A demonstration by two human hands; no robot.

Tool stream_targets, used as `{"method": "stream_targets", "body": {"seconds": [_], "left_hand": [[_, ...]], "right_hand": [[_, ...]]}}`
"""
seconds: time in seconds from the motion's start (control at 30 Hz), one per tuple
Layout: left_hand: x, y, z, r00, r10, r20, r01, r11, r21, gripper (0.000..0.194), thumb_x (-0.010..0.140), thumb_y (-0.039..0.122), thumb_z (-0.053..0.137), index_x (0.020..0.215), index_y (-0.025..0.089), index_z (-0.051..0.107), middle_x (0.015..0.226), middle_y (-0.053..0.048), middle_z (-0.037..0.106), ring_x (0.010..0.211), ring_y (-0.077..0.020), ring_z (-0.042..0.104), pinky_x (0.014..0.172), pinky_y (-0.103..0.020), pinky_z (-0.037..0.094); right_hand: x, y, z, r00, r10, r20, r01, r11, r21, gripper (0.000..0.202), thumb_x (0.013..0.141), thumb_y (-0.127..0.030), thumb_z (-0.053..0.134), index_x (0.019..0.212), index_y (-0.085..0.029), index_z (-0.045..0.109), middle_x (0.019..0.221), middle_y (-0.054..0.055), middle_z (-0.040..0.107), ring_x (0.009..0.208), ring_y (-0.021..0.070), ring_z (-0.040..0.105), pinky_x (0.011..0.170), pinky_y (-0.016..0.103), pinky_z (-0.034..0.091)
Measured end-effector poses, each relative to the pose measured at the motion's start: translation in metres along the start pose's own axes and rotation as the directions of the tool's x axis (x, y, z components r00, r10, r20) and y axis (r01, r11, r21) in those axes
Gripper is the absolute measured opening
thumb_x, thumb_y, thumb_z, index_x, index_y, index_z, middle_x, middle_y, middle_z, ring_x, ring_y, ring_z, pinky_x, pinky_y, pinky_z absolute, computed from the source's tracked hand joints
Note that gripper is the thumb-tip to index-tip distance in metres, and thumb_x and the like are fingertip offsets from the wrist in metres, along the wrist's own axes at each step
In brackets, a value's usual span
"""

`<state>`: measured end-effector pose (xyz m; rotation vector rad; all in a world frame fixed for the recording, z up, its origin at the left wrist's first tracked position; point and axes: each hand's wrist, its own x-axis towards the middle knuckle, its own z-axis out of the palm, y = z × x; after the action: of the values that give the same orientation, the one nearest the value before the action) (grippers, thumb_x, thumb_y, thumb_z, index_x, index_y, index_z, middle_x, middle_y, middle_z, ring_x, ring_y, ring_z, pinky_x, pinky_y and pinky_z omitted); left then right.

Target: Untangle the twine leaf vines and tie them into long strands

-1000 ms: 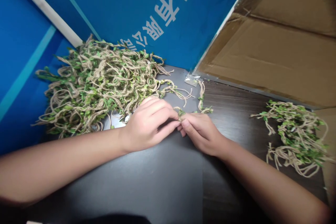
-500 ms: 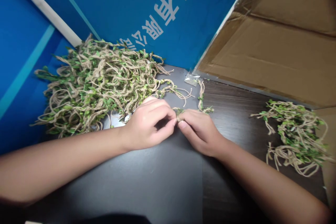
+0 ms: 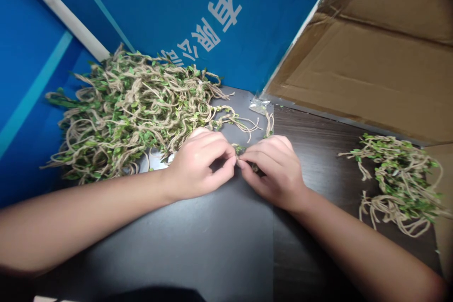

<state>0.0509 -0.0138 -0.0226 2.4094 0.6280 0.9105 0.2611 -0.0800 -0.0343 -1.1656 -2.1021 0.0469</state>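
Note:
My left hand [image 3: 203,163] and my right hand [image 3: 276,167] meet low over the table, each with thumb and fingers pinched on a piece of leafy twine [image 3: 238,148]. Most of that piece is hidden behind the fingers. Its loose twine end [image 3: 269,125] shows beyond my right hand. Just behind my left hand rises a large tangled heap of twine garlands [image 3: 141,108], beige cord with small green leaves. Some strands from the heap trail towards my hands.
A smaller pile of leafy twine [image 3: 403,184] lies on the dark wooden surface at the right. A clear plastic bag [image 3: 259,105] sits at the back. Behind stand a blue panel [image 3: 159,9] with white characters and a cardboard sheet [image 3: 371,66]. A grey mat [image 3: 198,245] covers the front.
My right hand has turned and its fingers have arched, with the pinch moving slightly left towards my left hand. The twine end behind it has shifted. My left hand has barely moved.

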Motion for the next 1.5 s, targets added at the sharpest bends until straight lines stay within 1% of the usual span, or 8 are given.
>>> {"method": "stream_targets", "body": {"seconds": [0.2, 0.3, 0.47, 0.7, 0.93, 1.03, 1.3, 1.5], "left_hand": [[0.001, -0.001, -0.0006, 0.999, -0.011, 0.037, 0.011, 1.0, -0.011, 0.009, 0.092, 0.016, 0.062, 0.083, 0.017, 0.064, 0.078, 0.0, 0.064, 0.073, -0.0144, 0.057, 0.079, -0.034, 0.042], [0.0016, 0.0001, -0.0011, 0.999, -0.031, 0.044, 0.033, 0.999, -0.036, 0.01, 0.092, 0.016, 0.062, 0.082, 0.017, 0.063, 0.078, 0.0, 0.063, 0.073, -0.0139, 0.056, 0.079, -0.033, 0.042], [0.0017, 0.0009, -0.001, 0.998, -0.043, 0.048, 0.045, 0.998, -0.046, 0.011, 0.092, 0.015, 0.061, 0.082, 0.017, 0.063, 0.077, 0.001, 0.062, 0.072, -0.0135, 0.055, 0.079, -0.033, 0.041], [-0.0003, -0.0008, 0.0005, 0.998, -0.049, 0.051, 0.047, 0.998, 0.029, 0.01, 0.091, 0.016, 0.062, 0.081, 0.017, 0.063, 0.078, 0.001, 0.062, 0.073, -0.0142, 0.055, 0.08, -0.034, 0.041], [-0.0013, -0.0026, 0.0008, 0.994, -0.017, 0.105, 0.009, 0.997, 0.08, 0.011, 0.094, 0.018, 0.06, 0.083, 0.017, 0.063, 0.078, 0.0, 0.063, 0.075, -0.0146, 0.056, 0.082, -0.035, 0.041], [-0.001, -0.0027, 0.0002, 0.993, -0.021, 0.118, 0.013, 0.998, 0.066, 0.011, 0.093, 0.017, 0.06, 0.083, 0.017, 0.064, 0.077, 0.0, 0.062, 0.073, -0.0143, 0.056, 0.082, -0.035, 0.04], [0.002, -0.0001, 0.0001, 0.989, -0.081, 0.125, 0.083, 0.996, -0.011, 0.01, 0.087, 0.014, 0.062, 0.077, 0.017, 0.062, 0.073, 0.003, 0.059, 0.069, -0.0122, 0.054, 0.078, -0.033, 0.037], [0.0031, -0.0004, -0.003, 0.984, -0.077, 0.159, 0.087, 0.995, -0.057, 0.01, 0.088, 0.017, 0.058, 0.078, 0.017, 0.061, 0.074, 0.002, 0.059, 0.071, -0.0133, 0.055, 0.079, -0.034, 0.037]], "right_hand": [[0.0007, -0.0019, 0.0008, 1.0, -0.021, -0.019, 0.02, 0.999, -0.034, 0.01, 0.089, -0.016, 0.07, 0.094, -0.022, 0.063, 0.086, -0.001, 0.072, 0.081, 0.0168, 0.062, 0.082, 0.037, 0.045], [0.0009, -0.0022, 0.0014, 0.999, -0.02, -0.046, 0.018, 0.999, -0.041, 0.012, 0.088, -0.013, 0.071, 0.093, -0.021, 0.064, 0.085, -0.002, 0.073, 0.079, 0.0162, 0.062, 0.081, 0.037, 0.045], [0.0014, -0.0021, 0.0021, 0.999, -0.026, -0.046, 0.024, 0.999, -0.048, 0.011, 0.088, -0.013, 0.07, 0.092, -0.021, 0.064, 0.084, -0.002, 0.073, 0.078, 0.016, 0.062, 0.079, 0.037, 0.046], [0.0004, -0.0022, 0.0013, 0.995, -0.098, -0.001, 0.097, 0.986, -0.134, 0.009, 0.09, -0.017, 0.072, 0.095, -0.019, 0.065, 0.095, 0.002, 0.076, 0.088, 0.0187, 0.065, 0.087, 0.039, 0.05], [0.0, -0.0033, 0.0024, 0.993, -0.114, 0.038, 0.119, 0.977, -0.177, 0.004, 0.093, -0.017, 0.069, 0.093, -0.017, 0.065, 0.089, 0.002, 0.074, 0.084, 0.0188, 0.065, 0.085, 0.04, 0.049], [0.0001, -0.0033, 0.0033, 0.993, -0.114, 0.043, 0.12, 0.98, -0.162, 0.005, 0.092, -0.016, 0.069, 0.09, -0.017, 0.064, 0.087, 0.002, 0.073, 0.083, 0.0186, 0.064, 0.083, 0.039, 0.049], [0.0007, -0.002, 0.0041, 0.995, -0.099, 0.025, 0.101, 0.989, -0.109, 0.009, 0.089, -0.014, 0.067, 0.088, -0.02, 0.06, 0.083, 0.001, 0.072, 0.08, 0.0179, 0.062, 0.078, 0.037, 0.048], [-0.0005, -0.0013, 0.0023, 0.993, -0.114, 0.036, 0.114, 0.993, -0.004, 0.012, 0.087, -0.011, 0.068, 0.092, -0.019, 0.06, 0.088, 0.002, 0.073, 0.083, 0.0185, 0.063, 0.077, 0.036, 0.05]]}}
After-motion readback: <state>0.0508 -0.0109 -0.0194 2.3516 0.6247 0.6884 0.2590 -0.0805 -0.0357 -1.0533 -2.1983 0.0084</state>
